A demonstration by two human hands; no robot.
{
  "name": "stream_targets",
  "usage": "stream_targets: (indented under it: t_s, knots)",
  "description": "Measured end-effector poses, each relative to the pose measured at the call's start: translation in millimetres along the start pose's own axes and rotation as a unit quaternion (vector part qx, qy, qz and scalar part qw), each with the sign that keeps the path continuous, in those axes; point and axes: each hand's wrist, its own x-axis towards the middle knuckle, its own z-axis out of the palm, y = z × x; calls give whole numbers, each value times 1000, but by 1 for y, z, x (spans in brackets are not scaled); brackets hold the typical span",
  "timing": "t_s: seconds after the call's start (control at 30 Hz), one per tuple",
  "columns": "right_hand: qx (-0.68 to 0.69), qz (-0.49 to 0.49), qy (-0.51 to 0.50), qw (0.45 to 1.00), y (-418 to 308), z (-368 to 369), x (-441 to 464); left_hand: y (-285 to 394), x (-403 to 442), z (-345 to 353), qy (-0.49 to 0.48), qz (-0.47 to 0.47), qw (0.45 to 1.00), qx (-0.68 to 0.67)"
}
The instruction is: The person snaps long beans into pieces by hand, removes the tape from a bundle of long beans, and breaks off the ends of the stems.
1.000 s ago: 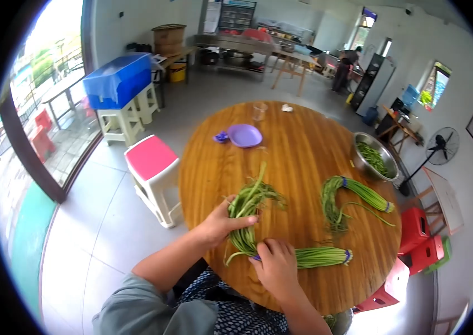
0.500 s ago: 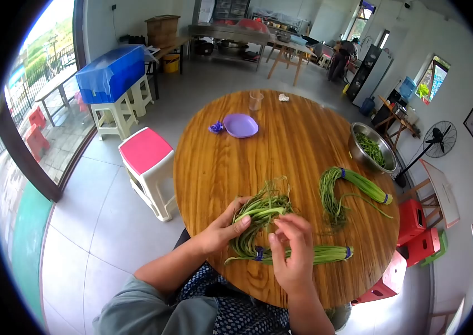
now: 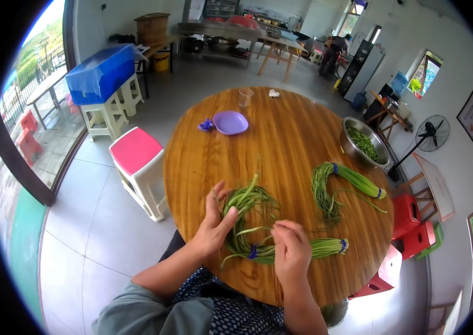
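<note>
My left hand (image 3: 212, 223) is closed around several garlic scapes, its thumb laid across stems that stick up past it. They belong to a bundle of long green garlic scapes (image 3: 326, 246), tied with purple bands and curling back at its thin tips. To the right, my right hand (image 3: 292, 245) pinches one pale scape (image 3: 257, 229) between thumb and fingertips, just above the bundle. A second banded bundle (image 3: 359, 183) lies bent farther right on the table. Behind it, a steel bowl (image 3: 347, 146) holds short green pieces.
On the round wooden table (image 3: 286, 134) are a purple dish (image 3: 231, 124), purple bands (image 3: 205, 125), a clear cup (image 3: 245, 98) and crumpled white paper (image 3: 274, 93). A pink-topped stool (image 3: 137, 151) stands left, red stools (image 3: 418, 240) right. A person (image 3: 332, 54) bends over at the back.
My right hand has moved down and now pinches a single scape near the bundle. My left fingers have lifted and spread somewhat around the stems. The view has shifted slightly.
</note>
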Motion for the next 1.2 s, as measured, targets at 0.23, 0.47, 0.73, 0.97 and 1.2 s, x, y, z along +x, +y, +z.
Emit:
stream_targets:
  t_s: [0.23, 0.47, 0.73, 0.97, 1.2]
  knots:
    - [41, 48, -12, 998, 8, -10, -3, 18, -10, -12, -103, 139, 962, 212]
    - [167, 176, -75, 967, 0, -20, -8, 19, -6, -12, -134, 120, 962, 205]
    - [118, 111, -23, 986, 6, -32, -8, 17, -6, -13, -123, 97, 973, 167]
    - [-12, -49, -112, 992, -17, -21, 17, 29, -8, -8, -170, 142, 959, 179]
    - [70, 32, -216, 973, -17, -23, 12, 33, -10, -9, -182, 156, 954, 178]
